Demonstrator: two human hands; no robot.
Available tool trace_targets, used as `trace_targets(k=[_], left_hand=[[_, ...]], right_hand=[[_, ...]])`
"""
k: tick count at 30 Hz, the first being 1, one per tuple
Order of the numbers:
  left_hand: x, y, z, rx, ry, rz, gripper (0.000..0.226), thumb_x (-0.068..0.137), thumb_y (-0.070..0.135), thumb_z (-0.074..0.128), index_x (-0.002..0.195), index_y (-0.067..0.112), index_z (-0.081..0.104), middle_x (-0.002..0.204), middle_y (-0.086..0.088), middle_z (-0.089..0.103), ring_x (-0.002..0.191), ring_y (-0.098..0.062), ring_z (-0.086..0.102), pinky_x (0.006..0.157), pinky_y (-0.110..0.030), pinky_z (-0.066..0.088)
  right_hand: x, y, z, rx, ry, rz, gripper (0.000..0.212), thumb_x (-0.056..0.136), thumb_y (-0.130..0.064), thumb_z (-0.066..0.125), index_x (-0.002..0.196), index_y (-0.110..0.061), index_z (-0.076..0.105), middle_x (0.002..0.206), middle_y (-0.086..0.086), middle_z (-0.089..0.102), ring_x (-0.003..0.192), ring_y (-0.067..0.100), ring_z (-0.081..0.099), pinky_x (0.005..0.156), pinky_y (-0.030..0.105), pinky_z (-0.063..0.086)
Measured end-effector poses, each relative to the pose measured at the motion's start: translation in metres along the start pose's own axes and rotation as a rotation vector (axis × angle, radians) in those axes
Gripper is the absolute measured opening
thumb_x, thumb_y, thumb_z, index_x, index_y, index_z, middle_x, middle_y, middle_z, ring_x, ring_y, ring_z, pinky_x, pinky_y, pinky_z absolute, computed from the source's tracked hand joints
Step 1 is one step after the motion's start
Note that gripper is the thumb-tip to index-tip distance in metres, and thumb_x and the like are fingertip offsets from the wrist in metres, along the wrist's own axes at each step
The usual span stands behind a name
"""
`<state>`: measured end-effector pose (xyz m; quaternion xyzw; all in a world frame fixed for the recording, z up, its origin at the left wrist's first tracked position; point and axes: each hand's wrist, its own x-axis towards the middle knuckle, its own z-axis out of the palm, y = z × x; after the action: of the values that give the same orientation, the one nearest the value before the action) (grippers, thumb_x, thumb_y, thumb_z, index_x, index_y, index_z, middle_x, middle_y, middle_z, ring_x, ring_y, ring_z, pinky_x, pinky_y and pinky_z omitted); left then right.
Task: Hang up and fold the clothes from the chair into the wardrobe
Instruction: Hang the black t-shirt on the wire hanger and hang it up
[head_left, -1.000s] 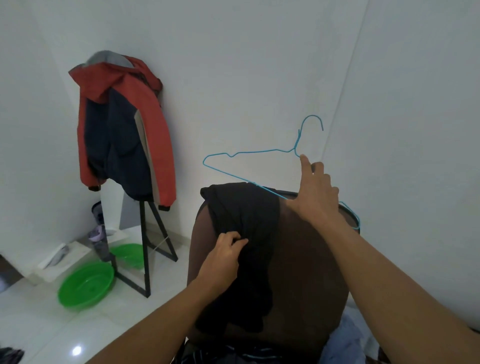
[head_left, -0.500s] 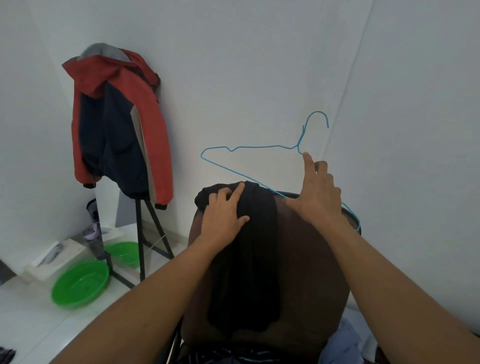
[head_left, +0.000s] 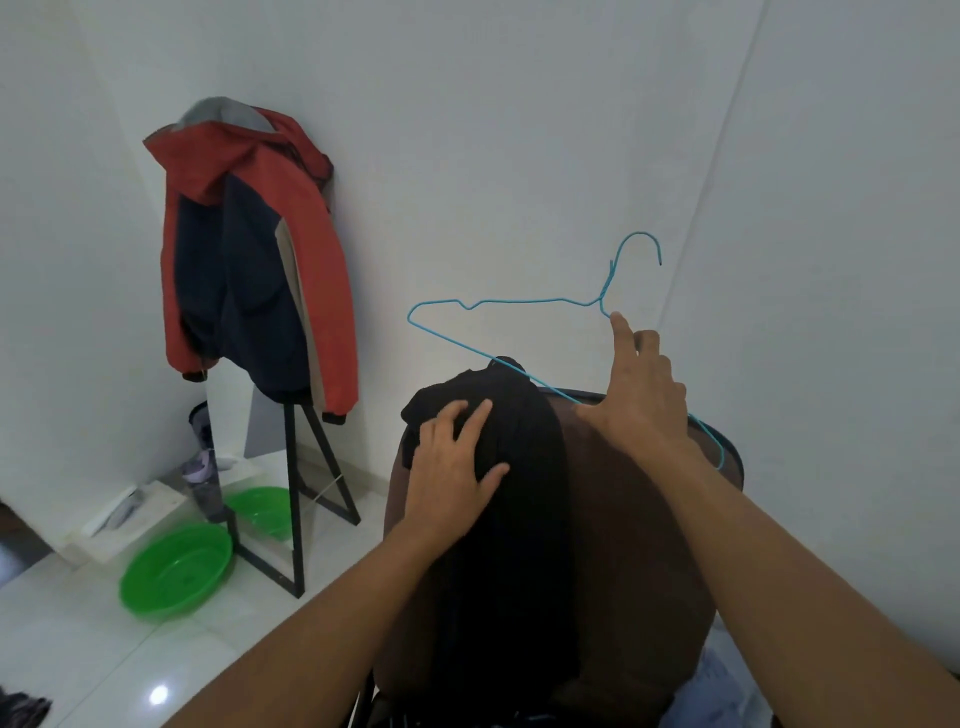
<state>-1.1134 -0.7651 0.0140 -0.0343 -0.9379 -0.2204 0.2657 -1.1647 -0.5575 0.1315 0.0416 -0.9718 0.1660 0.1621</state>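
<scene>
Pale blue crumpled cloth (head_left: 727, 686) is nearest, at 5 o'clock below the chair. Type unclear. Brown rounded chair back (head_left: 644, 561) dead ahead. Black soft garment (head_left: 519, 571) is draped over its top rim, bunched there, hanging down the near face in a long narrow fall.

My read on handling: light, limp, no stiffness. It slides off the rim if tugged from one side. Take it at the bunched top, gathering the cloth, not the hanging tail. Looks: matte black, no print visible, can't tell what garment.

Left grip (head_left: 454, 467): fingers straight and spread, flat on the bunched top, pressing, nothing pinched. Right grip (head_left: 641, 400) sits at 3 o'clock of it. Fingers straight, palm over the chair rim and the lower wire of the thin blue wire hanger (head_left: 524, 301), index tip touching the wire just under the neck. No curl round anything visible; under the palm is hidden.

Hanger stands upright above the rim, hook at 12 o'clock. Probably light, springy, easily bent, so hold it at the twisted neck. Its lower wire meets the garment's top. Threaded or only touching, can't tell.

Farther, 10 o'clock: red and navy hooded jacket (head_left: 249, 270) over a black metal frame stand (head_left: 296, 493), green plastic basin (head_left: 176, 571) on the white tiled floor (head_left: 78, 649) at its foot. Wardrobe not in view.
</scene>
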Motion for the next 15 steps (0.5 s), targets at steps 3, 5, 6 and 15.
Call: trace_targets(k=[3,5,6,15], left_hand=[[0.025,0.001,0.002,-0.011,-0.113,-0.058,0.07,0.088,0.027,0.071,0.15,0.028,0.038,0.144,-0.004,0.037,0.128,-0.024,0.039,0.106,-0.037,0.043],[0.024,0.0,0.004,-0.133,-0.109,-0.063,0.059,0.09,0.01,0.067,0.144,0.02,0.049,0.137,-0.002,0.043,0.123,-0.02,0.048,0.107,-0.033,0.044],[0.019,0.0,0.004,-0.178,-0.104,-0.057,0.055,0.089,0.006,0.066,0.142,0.017,0.053,0.133,-0.001,0.045,0.12,-0.017,0.051,0.107,-0.032,0.045],[-0.003,-0.013,0.003,-0.13,-0.011,-0.01,0.062,0.09,0.044,0.065,0.146,0.024,0.045,0.151,-0.003,0.039,0.134,-0.021,0.036,0.109,-0.038,0.037]], right_hand=[[-0.001,-0.001,0.001,0.004,0.002,0.0,0.117,0.067,-0.059,0.081,0.154,-0.029,0.009,0.142,0.006,0.033,0.119,0.033,0.048,0.091,0.053,0.046],[-0.002,0.001,0.001,-0.001,0.005,-0.004,0.116,0.068,-0.056,0.083,0.153,-0.03,0.009,0.142,0.007,0.033,0.119,0.033,0.048,0.091,0.054,0.046],[-0.003,0.003,0.001,-0.003,0.009,-0.005,0.116,0.068,-0.055,0.083,0.153,-0.029,0.009,0.142,0.007,0.033,0.119,0.033,0.048,0.091,0.054,0.046],[-0.001,0.007,0.001,0.002,0.017,-0.009,0.118,0.067,-0.05,0.086,0.154,-0.029,0.009,0.142,0.006,0.033,0.119,0.033,0.048,0.091,0.054,0.047]])
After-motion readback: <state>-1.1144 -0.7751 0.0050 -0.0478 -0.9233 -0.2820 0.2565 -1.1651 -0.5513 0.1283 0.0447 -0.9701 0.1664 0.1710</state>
